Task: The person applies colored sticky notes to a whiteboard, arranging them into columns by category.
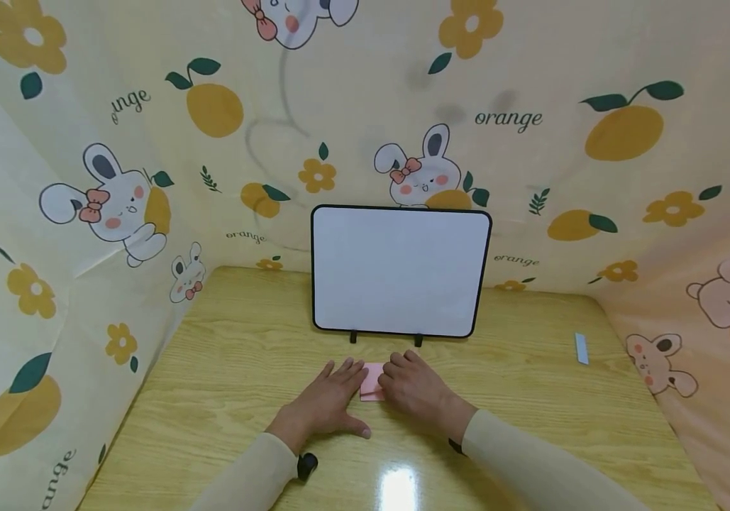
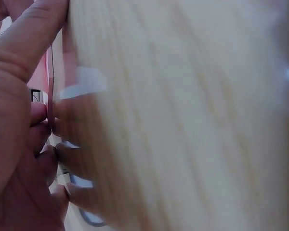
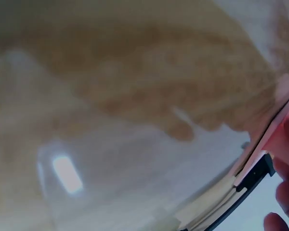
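A small folded piece of pink paper (image 1: 372, 383) lies on the table between my hands, with a crease or flap edge across its lower part. My left hand (image 1: 326, 401) rests palm down with fingers extended, its fingertips on the paper's left edge and the thumb spread toward me. On the right side, my right hand (image 1: 417, 390) has curled fingers and holds the paper at that edge. The right wrist view shows the pink paper (image 3: 279, 142) edge-on beside the right fingers (image 3: 286, 192). My right thumb's contact is mostly hidden.
Behind the hands a blank white board (image 1: 401, 271) with a black frame stands on small black feet. A light blue strip (image 1: 581, 348) lies at the right of the wooden table (image 1: 243, 341). Patterned cloth (image 1: 352, 92) encloses the back and sides.
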